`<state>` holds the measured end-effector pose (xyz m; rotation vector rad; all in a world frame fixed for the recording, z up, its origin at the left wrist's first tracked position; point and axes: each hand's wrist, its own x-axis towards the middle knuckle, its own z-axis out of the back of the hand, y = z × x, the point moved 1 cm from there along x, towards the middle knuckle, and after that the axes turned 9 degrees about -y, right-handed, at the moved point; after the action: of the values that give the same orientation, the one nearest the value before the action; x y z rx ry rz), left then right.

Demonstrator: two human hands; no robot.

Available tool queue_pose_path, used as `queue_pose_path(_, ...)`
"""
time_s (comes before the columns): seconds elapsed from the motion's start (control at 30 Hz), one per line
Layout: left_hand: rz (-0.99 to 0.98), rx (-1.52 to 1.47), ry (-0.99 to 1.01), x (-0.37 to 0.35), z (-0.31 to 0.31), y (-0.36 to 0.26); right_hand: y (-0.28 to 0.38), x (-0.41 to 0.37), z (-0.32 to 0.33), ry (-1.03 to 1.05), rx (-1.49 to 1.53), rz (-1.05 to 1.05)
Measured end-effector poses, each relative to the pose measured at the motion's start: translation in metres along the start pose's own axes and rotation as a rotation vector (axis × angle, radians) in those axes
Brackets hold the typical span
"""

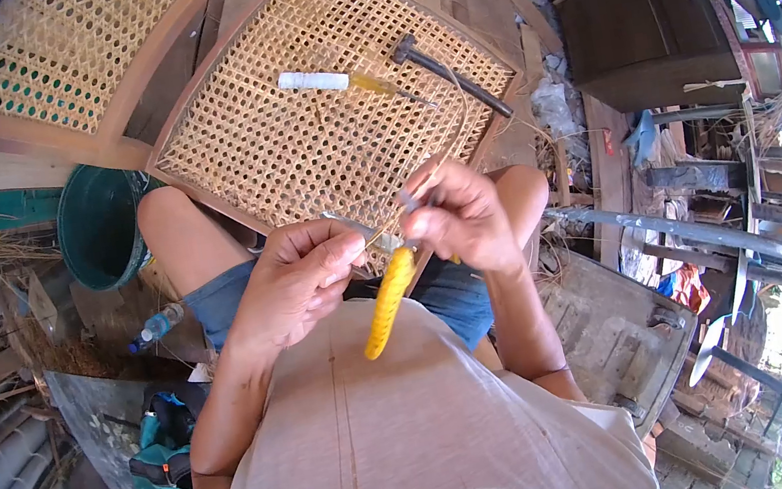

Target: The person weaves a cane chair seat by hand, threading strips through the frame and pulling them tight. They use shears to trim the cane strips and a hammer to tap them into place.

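Close together over my lap, both hands pinch a thin cane strand [375, 238]. My left hand [300, 278] is closed on one part of it, thumb against forefinger. The fingers of my right hand [458, 219] pinch it too, and the strand loops up from there over the panel. A yellow-handled tool [390, 303] hangs at my right hand, its handle pointing down toward my shirt; its metal end is partly hidden by the fingers. Beyond my hands lies a woven cane panel [260, 112] in a wooden frame, with a screwdriver [336, 80] and a hammer [452, 76] on it.
Another framed cane panel [69, 50] is at the upper left. A green bucket [100, 227] stands beside my left knee, near a plastic bottle [158, 325]. A dark cabinet [648, 34] is at the upper right, and a wooden board [615, 322] lies at the lower right.
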<state>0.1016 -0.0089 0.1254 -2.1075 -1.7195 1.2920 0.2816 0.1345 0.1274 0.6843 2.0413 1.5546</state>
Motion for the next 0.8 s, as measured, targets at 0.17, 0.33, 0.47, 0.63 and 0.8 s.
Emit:
queue_pose_path(0.17,-0.007,-0.023,0.013,0.000,0.001,0.002,-0.010,-0.002,-0.009,0.079,0.016,-0.009)
queue_pose_path(0.33,-0.060,0.085,-0.016,0.000,0.007,0.002,-0.014,0.008,0.016,-0.078,0.157,0.159)
queue_pose_path(0.47,-0.514,0.542,-0.172,0.005,-0.003,0.006,-0.021,0.003,0.019,-0.101,0.114,0.081)
queue_pose_path(0.63,-0.665,0.673,-0.209,0.006,-0.004,0.011,-0.025,0.003,0.021,-0.109,0.093,0.084)
queue_pose_path(0.8,-0.406,0.551,-0.132,0.006,0.003,0.003,-0.028,0.003,0.017,-0.149,0.044,0.049)
